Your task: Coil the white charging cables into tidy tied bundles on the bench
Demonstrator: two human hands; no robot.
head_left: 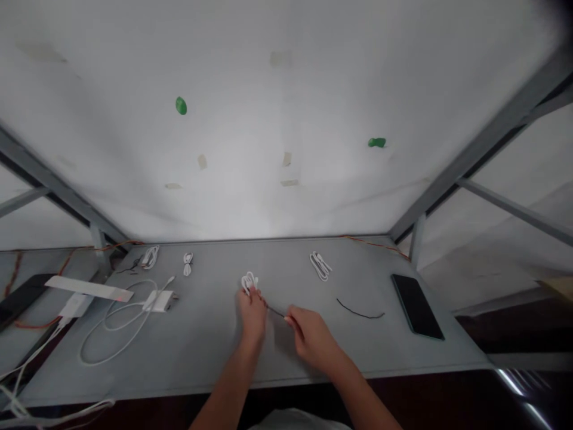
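My left hand (253, 312) is closed around a coiled white cable (249, 280), whose loops stick out above the fingers. A thin black twist tie (276, 311) runs from that bundle across to my right hand (310, 335), which pinches its other end. Whether the tie is wound round the cable is hidden by the left fingers. Right of my hands, a second black twist tie (360, 314) lies loose on the grey shelf (215, 358). Beyond it rests another coiled white cable (320, 266).
A dark phone (417, 307) lies at the right. At the left are a white charger (158, 301) with a looped cable, a white power strip (89, 288), a tied white cable (187, 264) and a coiled cable (151, 257). Metal posts and a white back wall (242, 119) enclose the shelf.
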